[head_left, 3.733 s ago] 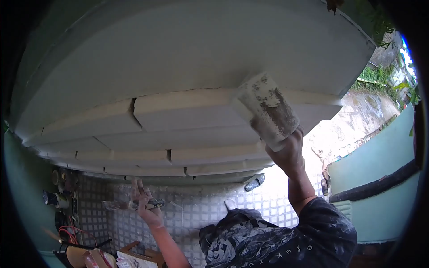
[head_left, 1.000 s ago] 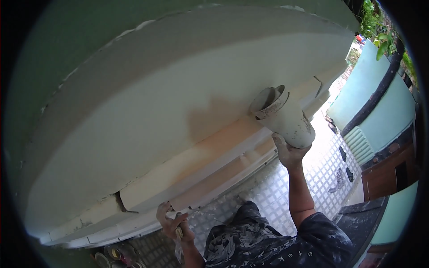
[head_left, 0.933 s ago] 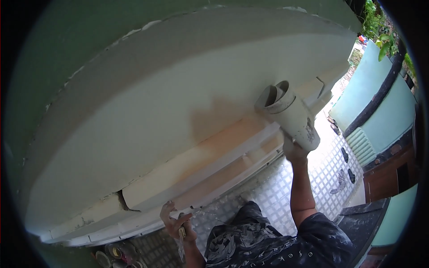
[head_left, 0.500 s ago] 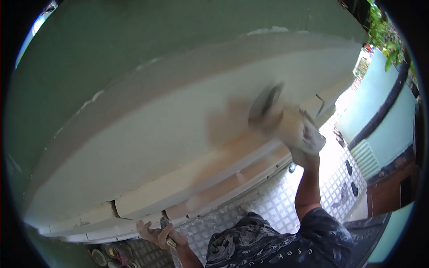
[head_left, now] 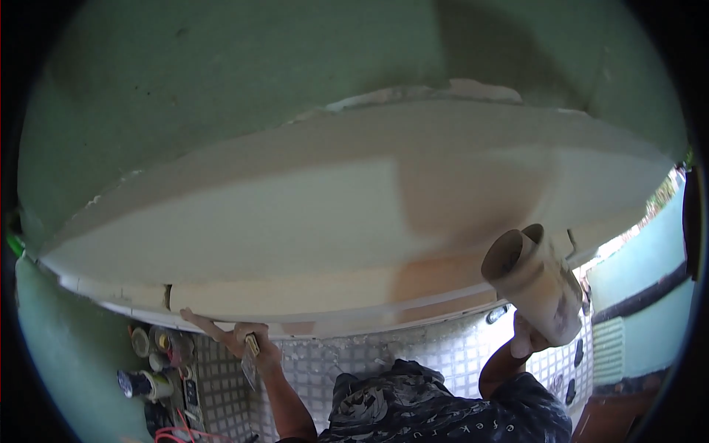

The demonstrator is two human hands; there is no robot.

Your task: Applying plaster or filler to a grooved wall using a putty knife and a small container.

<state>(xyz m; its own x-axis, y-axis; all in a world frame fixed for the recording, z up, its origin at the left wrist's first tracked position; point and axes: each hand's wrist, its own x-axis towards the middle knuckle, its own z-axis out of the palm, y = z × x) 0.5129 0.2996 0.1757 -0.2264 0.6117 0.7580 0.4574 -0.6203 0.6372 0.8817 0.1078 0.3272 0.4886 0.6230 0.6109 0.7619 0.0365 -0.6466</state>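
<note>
Low on the right, my right hand (head_left: pixel 526 338) is closed around a curled beige sheet (head_left: pixel 543 292) whose dusty surface has dark smudges. The sheet's far end forms two open rolls, held up in front of the wall's lower ledge. At lower left, my left hand (head_left: pixel 257 351) grips a scraper with a pale handle (head_left: pixel 252 344), its thin blade hanging downward. One finger of that hand stretches out along the ledge (head_left: pixel 214 294); I cannot tell whether it touches. Ahead lies a pale plastered band (head_left: pixel 310 214) below green paint.
Buckets and tubs (head_left: pixel 159 385) stand on the floor at left, near a red cable (head_left: pixel 181 435). The tiled floor (head_left: pixel 303 369) is dusty. Dark slippers (head_left: pixel 570 391) lie at right, by a light-blue wall (head_left: pixel 646 317). Ragged paint edges (head_left: pixel 480 90) border the plastered band.
My right hand has drawn the curled sheet down and back from the plastered wall. My left hand has a finger stretched out along the ledge. The view has turned left.
</note>
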